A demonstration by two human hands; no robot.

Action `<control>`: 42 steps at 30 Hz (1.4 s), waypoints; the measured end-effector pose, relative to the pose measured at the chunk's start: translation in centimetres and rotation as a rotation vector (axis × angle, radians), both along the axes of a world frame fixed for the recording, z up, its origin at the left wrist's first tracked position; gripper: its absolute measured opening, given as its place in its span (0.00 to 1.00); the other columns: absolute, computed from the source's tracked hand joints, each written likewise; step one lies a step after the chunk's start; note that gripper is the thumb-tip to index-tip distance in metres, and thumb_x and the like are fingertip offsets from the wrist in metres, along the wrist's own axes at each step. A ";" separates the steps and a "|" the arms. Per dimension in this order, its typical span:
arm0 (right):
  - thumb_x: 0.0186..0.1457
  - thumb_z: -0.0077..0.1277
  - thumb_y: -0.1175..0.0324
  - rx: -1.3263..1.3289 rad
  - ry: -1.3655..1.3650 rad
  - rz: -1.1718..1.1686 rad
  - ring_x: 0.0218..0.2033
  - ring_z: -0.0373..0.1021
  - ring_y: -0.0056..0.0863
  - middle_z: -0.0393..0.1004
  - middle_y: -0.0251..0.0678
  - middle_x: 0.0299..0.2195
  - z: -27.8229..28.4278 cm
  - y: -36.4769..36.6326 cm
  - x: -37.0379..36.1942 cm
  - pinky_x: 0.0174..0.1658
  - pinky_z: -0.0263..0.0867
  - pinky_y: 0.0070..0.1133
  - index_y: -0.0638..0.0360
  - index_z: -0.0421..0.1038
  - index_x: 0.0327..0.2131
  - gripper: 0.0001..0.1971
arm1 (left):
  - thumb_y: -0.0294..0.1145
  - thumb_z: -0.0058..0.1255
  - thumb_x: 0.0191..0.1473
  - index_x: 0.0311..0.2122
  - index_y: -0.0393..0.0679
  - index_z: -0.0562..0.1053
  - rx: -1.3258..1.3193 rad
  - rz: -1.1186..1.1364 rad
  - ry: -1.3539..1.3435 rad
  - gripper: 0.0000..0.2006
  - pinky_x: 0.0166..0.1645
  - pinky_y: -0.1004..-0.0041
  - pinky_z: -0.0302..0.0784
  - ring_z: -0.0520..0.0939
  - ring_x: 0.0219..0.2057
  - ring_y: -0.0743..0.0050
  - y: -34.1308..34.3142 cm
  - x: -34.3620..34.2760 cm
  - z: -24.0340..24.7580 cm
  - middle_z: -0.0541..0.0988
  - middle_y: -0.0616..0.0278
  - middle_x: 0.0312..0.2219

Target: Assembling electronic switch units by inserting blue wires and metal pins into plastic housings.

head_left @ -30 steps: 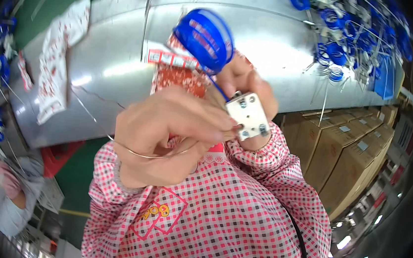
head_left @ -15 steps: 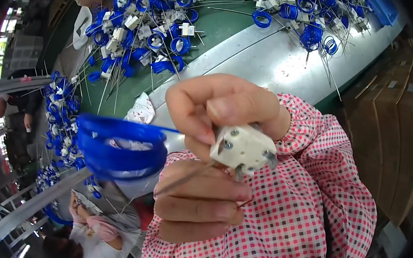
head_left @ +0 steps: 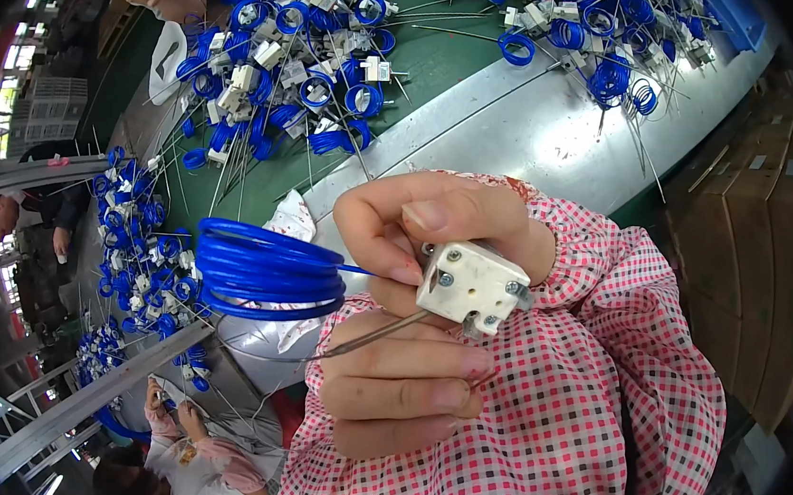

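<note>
1. White block (head_left: 471, 288) with metal screws: sat in front of the checked smock (head_left: 554, 396), its upper left end held by the right hand (head_left: 452, 213), thumb and finger drawn close.
2. Blue coil (head_left: 270, 274): hung left of the block, its wire reaching the right fingertips.
3. Grey wire (head_left: 374, 336): ran from the block's lower edge across the left hand (head_left: 403, 382); those fingers were curled, but whether they gripped anything could not be told.
4. Metal table (head_left: 523, 126): shiny, slanting behind the hands, bordered by a green surface (head_left: 433, 70).
5. Heap of coils and blocks (head_left: 265, 73): lay on the green.
6. Brown cartons (head_left: 753, 215): stood right.
7. Co-worker (head_left: 204, 458): was lower left, in white and pink.
</note>
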State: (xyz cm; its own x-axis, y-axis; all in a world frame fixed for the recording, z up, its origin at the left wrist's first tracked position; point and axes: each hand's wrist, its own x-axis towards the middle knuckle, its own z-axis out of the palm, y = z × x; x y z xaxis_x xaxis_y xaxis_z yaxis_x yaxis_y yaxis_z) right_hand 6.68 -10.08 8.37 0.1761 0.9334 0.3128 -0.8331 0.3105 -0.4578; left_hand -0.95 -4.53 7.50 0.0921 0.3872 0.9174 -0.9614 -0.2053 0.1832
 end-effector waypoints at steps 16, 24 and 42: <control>0.52 0.38 0.51 -0.006 0.021 0.010 0.15 0.59 0.11 0.64 0.29 0.16 -0.6 -0.1 0.8 0.16 0.51 0.09 0.59 0.60 0.23 0.19 | 0.23 0.47 0.46 0.29 0.46 0.59 0.244 -0.018 0.275 0.09 0.26 0.75 0.64 0.71 0.22 0.74 1.1 -0.8 -0.3 0.63 0.65 0.27; 0.52 0.39 0.51 -0.016 -0.041 -0.044 0.16 0.60 0.12 0.64 0.29 0.16 -0.8 -0.5 1.6 0.17 0.54 0.09 0.59 0.61 0.23 0.19 | 0.16 0.56 0.27 0.23 0.34 0.63 0.033 -0.051 0.095 0.15 0.22 0.69 0.77 0.78 0.24 0.56 -0.1 0.8 -0.4 0.70 0.49 0.23; 0.42 0.40 0.73 -0.822 -0.104 -0.542 0.23 0.69 0.29 0.69 0.46 0.23 -11.9 -15.1 2.3 0.26 0.67 0.21 0.64 0.60 0.27 0.07 | 0.13 0.43 0.46 0.30 0.33 0.67 -0.037 0.054 1.416 0.05 0.40 0.78 0.70 0.73 0.34 0.74 3.9 -3.2 -10.8 0.68 0.59 0.31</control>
